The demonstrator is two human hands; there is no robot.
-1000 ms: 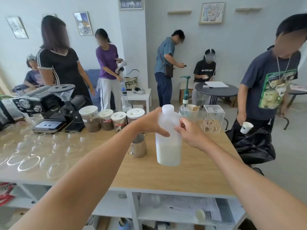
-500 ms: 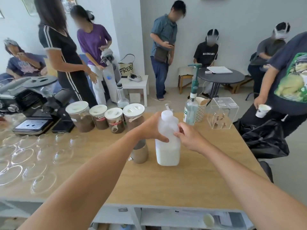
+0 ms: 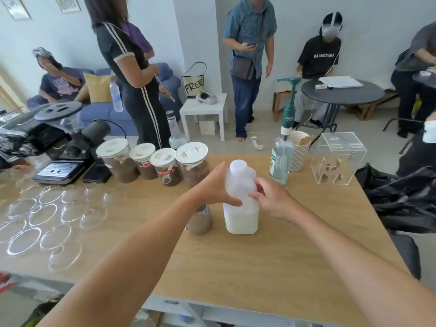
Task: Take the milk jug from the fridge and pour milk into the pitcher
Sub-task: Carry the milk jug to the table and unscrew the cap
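Note:
A translucent white milk jug, about a third full and with its cap on, stands upright on the wooden table. My left hand grips the jug's left side, thumb across its front. My right hand holds the jug's right side near the handle, fingers curled against it. Just left of the jug stands a steel pitcher, half hidden under my left forearm.
Four lidded jars line up behind the jug, with a pump bottle, a patterned cup and a clear acrylic box to the right. Upturned glasses cover the table's left. A grinder and scale stand back left. Several people stand or sit beyond.
The jug has come down from the air and now stands on the table beside the pitcher. Both hands stayed on it. The camera tilted down and closer.

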